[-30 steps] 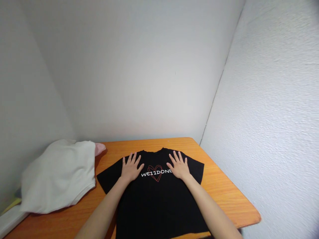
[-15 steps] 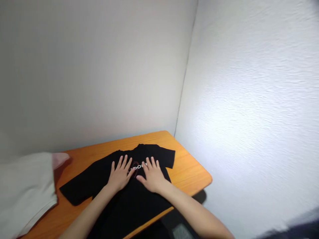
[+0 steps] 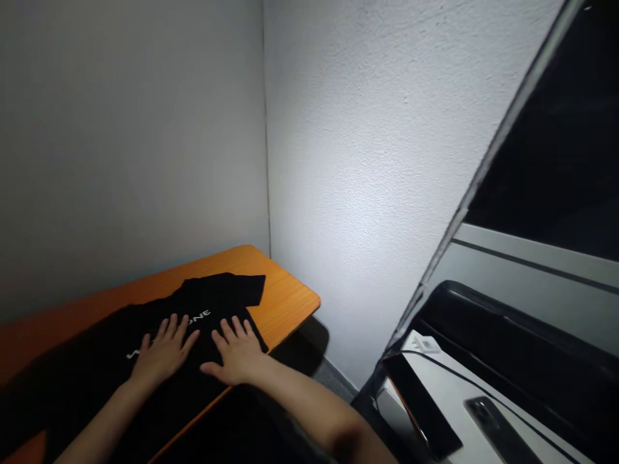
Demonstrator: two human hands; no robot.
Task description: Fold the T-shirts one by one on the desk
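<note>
A black T-shirt (image 3: 213, 293) with white lettering across its chest lies spread on the wooden table (image 3: 285, 293). Flat on the chest, over part of the lettering, rests my left hand (image 3: 164, 348), its fingers spread. My right hand (image 3: 235, 351) lies palm down on the shirt closer to the table's front edge, fingers apart too. Neither hand grips the cloth. One short sleeve points toward the table's far right corner; the shirt's left side fades into shadow, and its lower part runs to the front edge.
Walls meet in a corner behind the table. At the lower right, a black chair (image 3: 512, 328) holds a white box (image 3: 464, 393), a dark phone (image 3: 420, 406), another phone with cameras (image 3: 498, 428), a white plug (image 3: 425, 343) and a cable. A dark window (image 3: 556, 142) is above.
The view has swung right, bringing the chair and window in and taking the white garment out. Both hands have slid down the shirt toward the front edge, uncovering more lettering.
</note>
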